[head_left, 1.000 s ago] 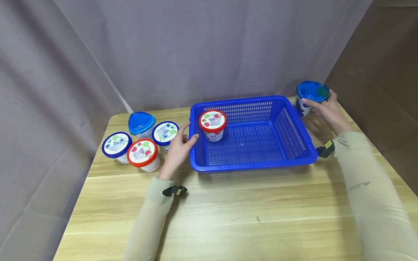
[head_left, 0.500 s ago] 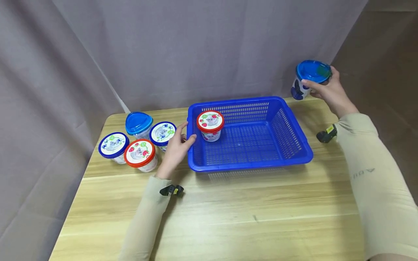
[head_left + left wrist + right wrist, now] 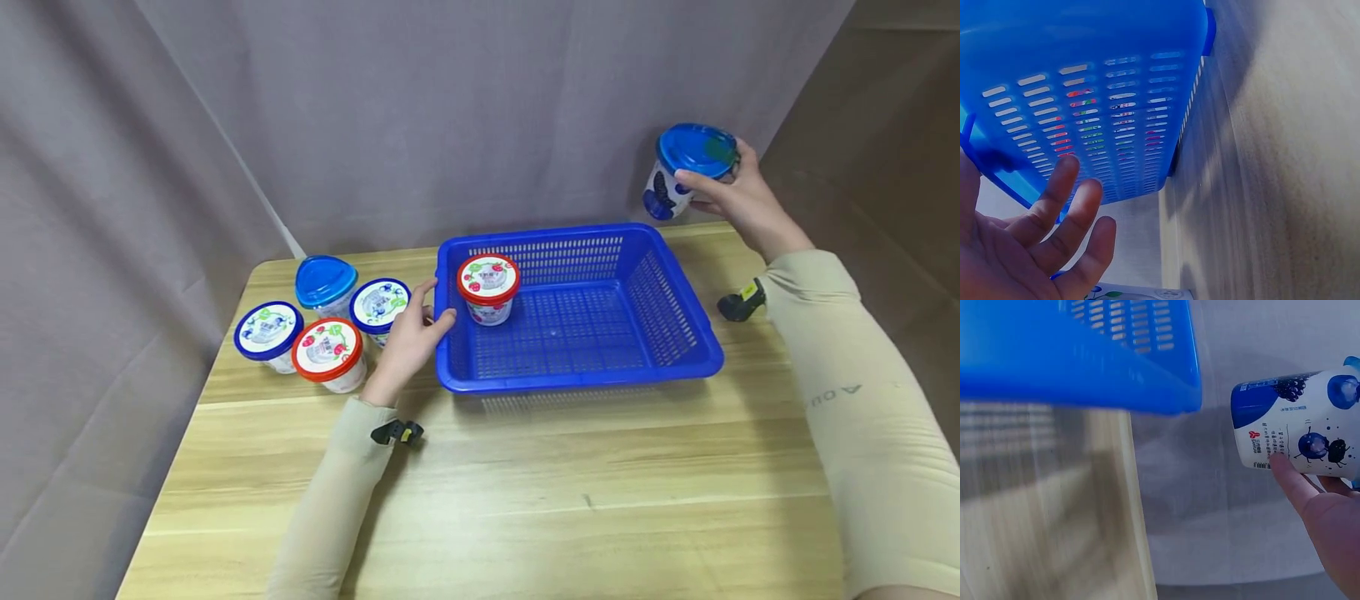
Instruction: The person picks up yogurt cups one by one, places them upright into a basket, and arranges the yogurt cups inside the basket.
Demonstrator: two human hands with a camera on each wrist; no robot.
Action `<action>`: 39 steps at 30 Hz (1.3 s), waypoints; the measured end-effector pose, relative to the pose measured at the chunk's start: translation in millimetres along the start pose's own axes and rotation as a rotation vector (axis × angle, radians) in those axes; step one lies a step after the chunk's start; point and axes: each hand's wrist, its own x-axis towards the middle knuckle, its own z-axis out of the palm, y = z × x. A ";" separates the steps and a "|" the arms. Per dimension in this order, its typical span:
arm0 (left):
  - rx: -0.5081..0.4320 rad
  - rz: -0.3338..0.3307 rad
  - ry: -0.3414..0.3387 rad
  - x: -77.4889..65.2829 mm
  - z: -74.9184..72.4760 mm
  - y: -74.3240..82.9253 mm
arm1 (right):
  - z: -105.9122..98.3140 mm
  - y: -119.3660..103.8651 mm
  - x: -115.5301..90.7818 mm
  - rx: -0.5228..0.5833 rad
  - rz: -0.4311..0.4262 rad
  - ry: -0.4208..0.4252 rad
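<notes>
the right hand (image 3: 738, 196) grips the cup (image 3: 678, 158) in mid-air, beyond the far right corner of the basket (image 3: 570, 333) (the left hand (image 3: 405, 346) touches its left side; pinching or not, i can't tell), so carrying seems the step, and a move inward would want height.

Most likely a small screened-off recording booth; what building surrounds it cannot be told. Plain grey cloth (image 3: 480, 108) hangs in soft folds behind the tabletop (image 3: 525, 500) and runs down along its left side, while a creased brown sheet (image 3: 892, 117) closes off its right. Over the pale wood-grain tabletop, a small black camera (image 3: 388, 432) is strapped at one sleeved wrist and its twin (image 3: 739, 305) at the other, suggesting a filming set-up.
</notes>
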 end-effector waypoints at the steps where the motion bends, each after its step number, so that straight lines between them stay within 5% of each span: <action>1: 0.002 -0.001 -0.001 0.2 0.4 0.1 | 2.4 -1.0 0.5 0.005 -0.005 -0.006; 24: -0.028 -0.034 -0.018 0.3 1.6 -0.2 | 64.3 -30.0 -14.2 -0.023 -0.066 -0.253; 39: -0.042 -0.035 -0.034 0.3 -0.5 0.1 | 94.3 -24.8 -16.3 -0.181 -0.085 -0.389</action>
